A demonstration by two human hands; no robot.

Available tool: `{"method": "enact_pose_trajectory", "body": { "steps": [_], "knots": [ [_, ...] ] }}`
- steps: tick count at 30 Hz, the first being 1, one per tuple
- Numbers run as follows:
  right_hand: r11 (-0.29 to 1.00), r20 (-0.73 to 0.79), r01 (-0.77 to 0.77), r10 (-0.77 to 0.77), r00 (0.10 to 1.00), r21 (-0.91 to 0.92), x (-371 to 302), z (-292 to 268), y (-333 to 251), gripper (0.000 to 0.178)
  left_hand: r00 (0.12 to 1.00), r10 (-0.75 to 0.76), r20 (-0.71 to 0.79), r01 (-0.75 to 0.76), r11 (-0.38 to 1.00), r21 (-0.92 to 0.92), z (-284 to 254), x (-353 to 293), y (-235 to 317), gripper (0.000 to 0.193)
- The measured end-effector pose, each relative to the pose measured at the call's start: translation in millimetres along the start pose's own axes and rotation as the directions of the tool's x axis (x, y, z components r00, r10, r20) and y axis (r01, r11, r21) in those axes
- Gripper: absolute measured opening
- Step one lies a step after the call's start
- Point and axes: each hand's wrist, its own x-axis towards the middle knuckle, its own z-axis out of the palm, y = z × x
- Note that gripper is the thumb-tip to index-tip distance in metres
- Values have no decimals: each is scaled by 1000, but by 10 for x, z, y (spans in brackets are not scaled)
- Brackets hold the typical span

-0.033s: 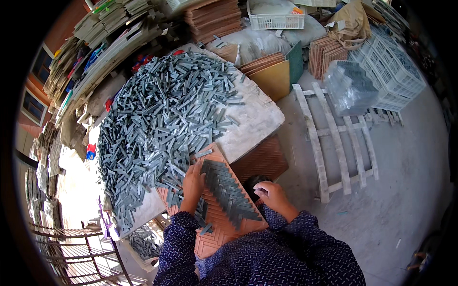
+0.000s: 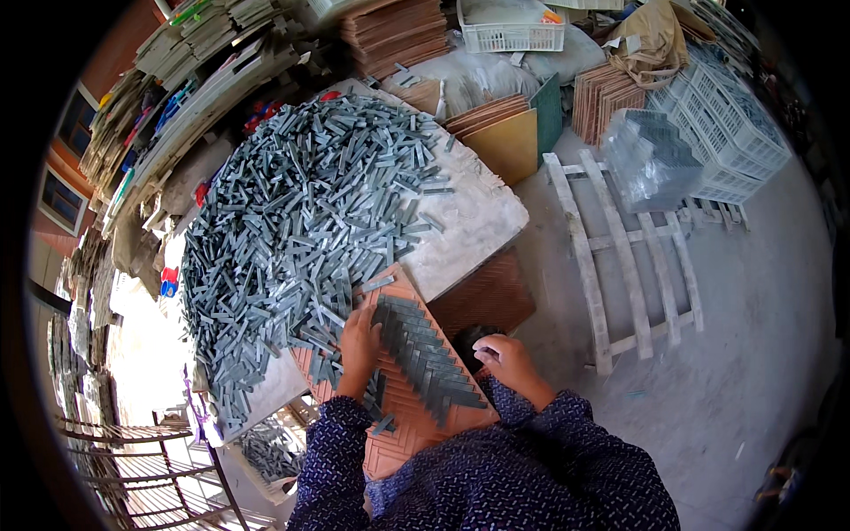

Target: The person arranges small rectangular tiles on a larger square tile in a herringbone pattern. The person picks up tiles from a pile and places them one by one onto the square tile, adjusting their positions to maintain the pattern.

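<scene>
A terracotta-coloured moulded board (image 2: 394,447) with herringbone grooves lies tilted in front of me, against the table's near edge. Dark grey stone strips (image 2: 425,358) fill a herringbone band along its right part. My left hand (image 2: 357,347) rests over the board's left side with its fingers curled together beside that band; what they grip is hidden. Loose strips (image 2: 382,425) lie near its wrist. Just off the board's right edge, my right hand (image 2: 515,365) is closed in a pinch, and its contents cannot be made out.
A big heap of grey strips (image 2: 301,203) covers most of the pale table (image 2: 482,212). Below its right edge is another grooved board (image 2: 496,296). A wooden pallet (image 2: 624,252), a wrapped stack (image 2: 651,159) and white crates (image 2: 726,124) stand on the floor at right.
</scene>
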Motion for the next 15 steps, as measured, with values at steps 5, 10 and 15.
{"method": "enact_pose_trajectory", "body": {
  "steps": [5,10,15],
  "knots": [
    [1000,10,-9,9,1000,1,19,23,95,11,998,-65,-9,65,998,-7,48,-40,-35,29],
    [999,1,34,-34,999,12,70,13,-2,11,997,-79,-1,78,994,-80,0,-11,-20,28],
    [999,7,-53,53,999,0,33,-18,73,11,987,-71,-143,68,997,-25,98,-185,110,17]
  ]
}}
